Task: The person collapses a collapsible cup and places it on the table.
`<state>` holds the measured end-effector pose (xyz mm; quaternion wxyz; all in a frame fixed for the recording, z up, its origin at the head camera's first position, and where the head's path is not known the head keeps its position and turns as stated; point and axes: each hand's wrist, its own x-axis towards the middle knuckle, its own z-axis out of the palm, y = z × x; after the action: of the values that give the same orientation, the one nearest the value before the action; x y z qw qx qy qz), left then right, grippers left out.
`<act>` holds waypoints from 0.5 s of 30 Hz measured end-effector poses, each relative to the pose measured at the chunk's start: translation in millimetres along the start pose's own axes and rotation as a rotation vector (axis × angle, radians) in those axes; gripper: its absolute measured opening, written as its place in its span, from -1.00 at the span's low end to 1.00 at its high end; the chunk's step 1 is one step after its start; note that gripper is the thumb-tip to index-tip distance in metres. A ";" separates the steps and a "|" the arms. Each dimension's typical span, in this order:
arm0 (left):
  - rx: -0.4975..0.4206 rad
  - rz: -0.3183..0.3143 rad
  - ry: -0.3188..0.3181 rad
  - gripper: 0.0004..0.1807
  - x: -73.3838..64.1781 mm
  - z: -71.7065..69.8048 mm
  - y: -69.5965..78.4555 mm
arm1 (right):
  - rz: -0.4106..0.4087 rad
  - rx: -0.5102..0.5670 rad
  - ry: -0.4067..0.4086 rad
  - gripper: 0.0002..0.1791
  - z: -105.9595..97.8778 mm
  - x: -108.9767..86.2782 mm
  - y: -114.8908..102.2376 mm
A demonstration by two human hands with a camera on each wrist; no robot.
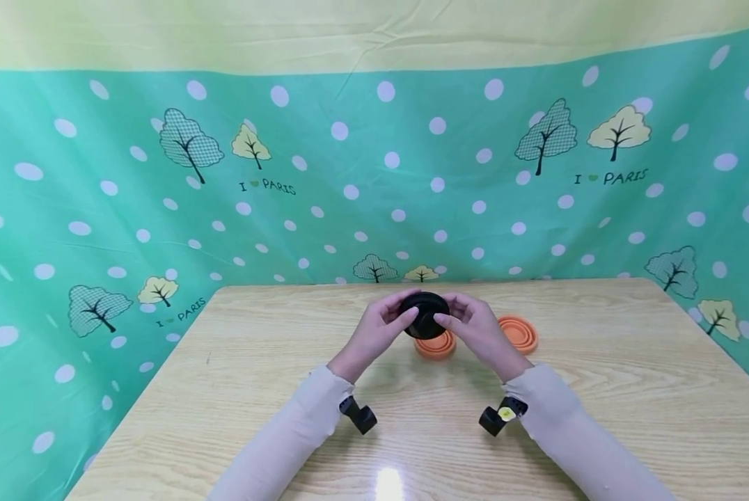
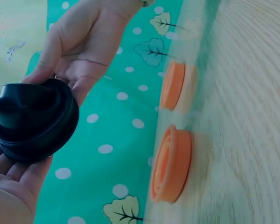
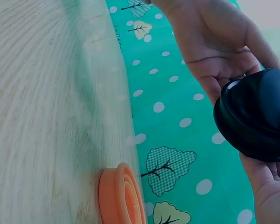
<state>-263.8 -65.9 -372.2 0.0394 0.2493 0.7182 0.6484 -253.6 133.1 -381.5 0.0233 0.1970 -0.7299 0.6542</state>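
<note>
Above the far middle of the table, both hands hold a round black lid (image 1: 426, 327), with a raised, moulded top. My left hand (image 1: 374, 332) grips its left side, thumb laid over the upper face. On the opposite side my right hand (image 1: 477, 332) grips the rim, its thumb also on top. In the left wrist view the lid (image 2: 30, 123) is tilted, its stepped rim showing. Just below it stands an orange collapsed cup (image 1: 435, 350) with concentric rings, partly hidden by the lid. Another such orange cup (image 1: 520, 334) lies to the right, beside my right wrist.
The pale wooden table (image 1: 274, 348) reaches back to a green dotted curtain (image 1: 324, 229) with tree prints. Each wrist carries a small black camera, one on the left (image 1: 358, 415) and one on the right (image 1: 500, 415).
</note>
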 end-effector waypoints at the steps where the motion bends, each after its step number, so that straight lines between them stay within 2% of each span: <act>1: -0.010 -0.001 -0.001 -0.56 0.2 0.6 -0.3 | 0.008 0.015 0.004 -0.63 -0.1 0.0 -0.3; 6: 0.012 0.052 0.029 -0.60 0.2 2.9 0.6 | 0.022 0.030 0.013 -0.63 -0.2 -0.5 -1.1; 10: 0.075 0.121 0.064 -0.66 -3.6 5.3 12.1 | 0.015 0.059 0.003 -0.64 0.5 -0.3 -1.5; 12: 0.093 0.140 0.070 -0.67 -6.1 6.5 18.2 | 0.017 0.070 0.000 -0.64 0.7 0.0 -1.3; 15: 0.113 0.148 0.061 -0.65 -8.0 7.1 21.3 | 0.011 0.029 0.003 -0.64 0.4 0.2 -0.8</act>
<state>-247.6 -61.9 -355.2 -0.0445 0.2838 0.7342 0.6152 -253.4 132.6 -380.7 0.0178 0.1923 -0.7213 0.6651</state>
